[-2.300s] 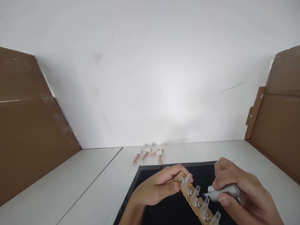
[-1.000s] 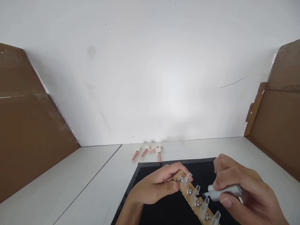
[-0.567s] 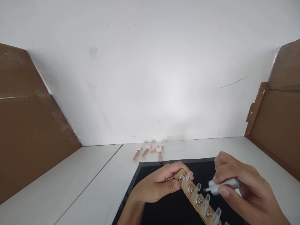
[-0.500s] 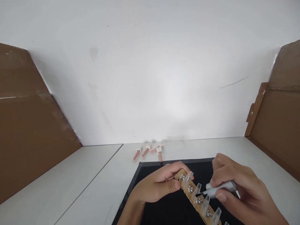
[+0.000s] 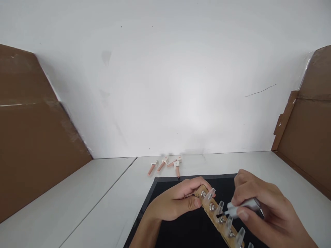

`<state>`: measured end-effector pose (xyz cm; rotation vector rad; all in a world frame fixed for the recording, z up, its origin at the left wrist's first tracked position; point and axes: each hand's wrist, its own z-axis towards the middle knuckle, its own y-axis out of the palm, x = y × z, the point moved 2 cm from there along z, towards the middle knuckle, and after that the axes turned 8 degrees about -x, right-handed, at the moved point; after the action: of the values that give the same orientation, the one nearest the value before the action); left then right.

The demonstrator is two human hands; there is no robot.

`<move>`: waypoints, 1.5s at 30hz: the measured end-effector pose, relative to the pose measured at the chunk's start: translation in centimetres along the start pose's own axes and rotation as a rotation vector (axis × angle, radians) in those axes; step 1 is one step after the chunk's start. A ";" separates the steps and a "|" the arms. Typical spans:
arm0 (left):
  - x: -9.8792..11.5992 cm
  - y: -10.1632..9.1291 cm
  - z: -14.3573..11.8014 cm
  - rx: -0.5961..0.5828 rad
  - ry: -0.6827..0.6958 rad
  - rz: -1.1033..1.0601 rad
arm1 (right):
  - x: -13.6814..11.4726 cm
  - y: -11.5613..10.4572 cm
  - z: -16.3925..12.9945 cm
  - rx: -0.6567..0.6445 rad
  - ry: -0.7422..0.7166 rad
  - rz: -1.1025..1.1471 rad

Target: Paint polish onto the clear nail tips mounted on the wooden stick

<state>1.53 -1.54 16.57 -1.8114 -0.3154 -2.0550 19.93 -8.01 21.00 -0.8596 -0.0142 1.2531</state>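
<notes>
Holding wooden strip (image 5: 218, 217) over black mat (image 5: 181, 230), mat edges near, white table (image 5: 103, 203) open left

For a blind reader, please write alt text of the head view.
The left hand grips a wooden strip of clear nail tips over a black mat; the right hand holds a grey brush against one tip. Small pink pieces lie behind on the white table.

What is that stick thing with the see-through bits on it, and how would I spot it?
Find the black mat on the white table. Above it, the left hand grips one end of a wooden strip. It alone carries a row of silver screws and clear nail tips.
</notes>
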 end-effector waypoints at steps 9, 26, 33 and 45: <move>-0.2 0.1 -0.1 -0.011 0.010 0.017 | 0.5 -0.4 -0.1 0.018 0.015 -0.049; 0.0 0.1 0.0 -0.004 -0.002 0.027 | 0.0 0.0 0.1 -0.035 0.028 -0.049; -0.1 0.1 -0.4 -0.019 0.016 0.010 | 0.1 -0.4 0.1 0.014 0.030 -0.086; 0.9 0.1 -1.0 -0.006 0.033 -0.002 | -0.8 -0.6 0.0 -0.023 -0.005 0.019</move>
<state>0.62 -2.14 17.31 -1.7797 -0.3029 -2.0869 20.15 -8.69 21.71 -0.8786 -0.0245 1.2745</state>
